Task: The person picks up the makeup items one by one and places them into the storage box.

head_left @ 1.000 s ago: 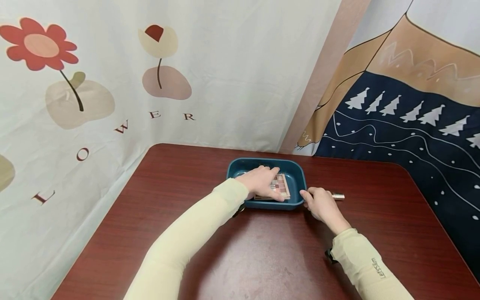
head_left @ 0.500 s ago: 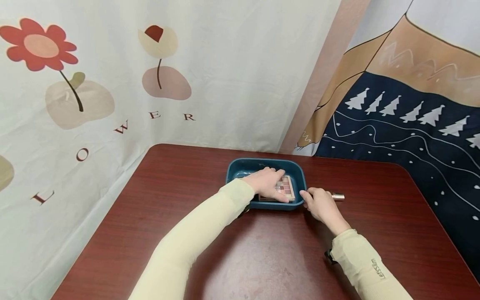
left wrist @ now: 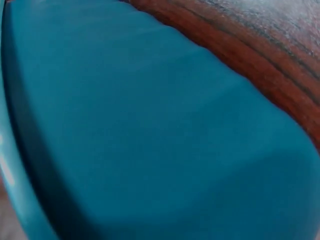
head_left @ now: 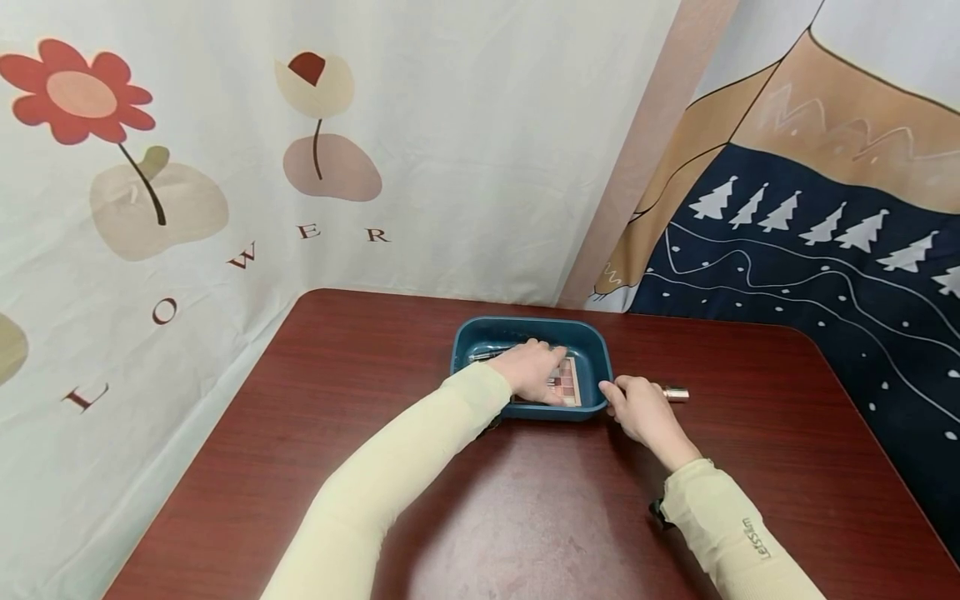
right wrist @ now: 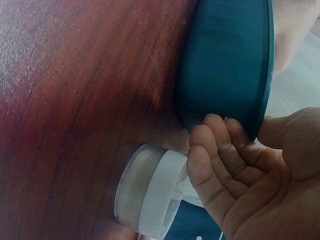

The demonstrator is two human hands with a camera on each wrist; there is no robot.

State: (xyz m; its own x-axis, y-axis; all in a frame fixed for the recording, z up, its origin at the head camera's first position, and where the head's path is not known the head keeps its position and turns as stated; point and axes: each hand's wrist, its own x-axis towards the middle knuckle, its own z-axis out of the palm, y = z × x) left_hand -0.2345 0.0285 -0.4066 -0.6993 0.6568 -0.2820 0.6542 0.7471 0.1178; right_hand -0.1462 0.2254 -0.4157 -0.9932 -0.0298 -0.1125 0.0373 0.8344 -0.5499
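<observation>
A dark blue-green plastic basin [head_left: 468,332] stands near the far side of the table. My left hand [head_left: 528,367] reaches down inside it and holds an eyeshadow palette [head_left: 570,385], thumb toward the near wall and fingers toward the far side. The hand covers much of the palette. Left of it, slim dark pencil-like items [head_left: 486,356] lie in the basin. My right hand [head_left: 645,410] grips the basin's right near corner. In the right wrist view its thumb is over the rim and its fingers touch the outer wall. Only the basin's outer wall [left wrist: 165,120] fills the left wrist view.
Close beside the right fingers is a clear jar [right wrist: 150,192] with a white band. A shiny gold and silver tube [head_left: 675,394] shows past the right hand. Printed curtains [head_left: 480,167] hang right behind the reddish-brown table [head_left: 360,350].
My left hand has moved right with the palette, then sunk lower into the basin. The pencil-like items have come into sight. My right hand has stayed at the basin's corner.
</observation>
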